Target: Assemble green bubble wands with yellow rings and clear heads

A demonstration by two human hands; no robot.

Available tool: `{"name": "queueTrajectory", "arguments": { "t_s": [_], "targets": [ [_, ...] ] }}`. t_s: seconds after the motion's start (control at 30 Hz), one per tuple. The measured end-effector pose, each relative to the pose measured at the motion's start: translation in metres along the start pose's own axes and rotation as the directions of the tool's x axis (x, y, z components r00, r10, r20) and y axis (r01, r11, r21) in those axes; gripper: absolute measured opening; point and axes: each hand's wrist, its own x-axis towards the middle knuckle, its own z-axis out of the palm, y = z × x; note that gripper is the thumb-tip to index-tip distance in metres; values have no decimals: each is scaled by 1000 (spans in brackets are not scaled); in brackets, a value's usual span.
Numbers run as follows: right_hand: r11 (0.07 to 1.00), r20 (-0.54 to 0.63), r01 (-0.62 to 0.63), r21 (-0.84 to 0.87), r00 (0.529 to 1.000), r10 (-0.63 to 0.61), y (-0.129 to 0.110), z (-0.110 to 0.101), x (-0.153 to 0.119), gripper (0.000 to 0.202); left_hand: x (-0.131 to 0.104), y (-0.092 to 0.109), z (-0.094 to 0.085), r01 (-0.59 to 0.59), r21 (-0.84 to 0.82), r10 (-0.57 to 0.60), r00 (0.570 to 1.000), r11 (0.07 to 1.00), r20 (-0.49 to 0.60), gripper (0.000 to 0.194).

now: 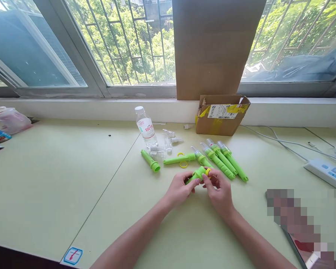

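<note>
My left hand (pixel 182 188) is closed around a green plastic handle (pixel 198 175) with its threaded end facing right. Between the fingertips of my right hand (pixel 220 190) is a yellow ring (pixel 208 172), held at that threaded end; whether it sits on the thread is hard to tell. Beyond my hands lie another green handle (pixel 179 160), a yellow ring (pixel 183 164) beside it, and a loose green threaded handle (pixel 150 161) to the left. Several green handles with clear tops (pixel 222 164) lie side by side behind my right hand. Clear plastic pieces (pixel 168 144) are scattered farther back.
A water bottle (pixel 146 129) stands behind the loose parts. An open cardboard box (pixel 220 125) is against the sill. To the right are a power strip (pixel 326 172), cables (pixel 285 144) and a dark flat device (pixel 294 239). A plastic bag (pixel 12 119) lies far left.
</note>
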Motion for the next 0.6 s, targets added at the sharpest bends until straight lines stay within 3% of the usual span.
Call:
{"name": "queueTrajectory", "arguments": {
  "t_s": [0.13, 0.27, 0.43, 0.6],
  "targets": [
    [991, -97, 85, -100, 991, -95, -4, 0, 0, 8, 0, -6, 0, -137, 160, 142, 990, 978, -23, 25],
    [983, -117, 106, -150, 985, -124, -5, -2, 3, 7, 1, -17, 1, -264, 441, 319, 946, 858, -55, 20],
    [990, -60, 45, -133, 997, -53, -3, -1, 2, 18, 2, -29, 5, -306, 702, 451, 892, 643, -23, 15],
    [988, -60, 17, -154, 998, -27, -3, -1, 1, 27, 3, -32, 7, -310, 752, 519, 853, 582, -50, 17]
  ]
}}
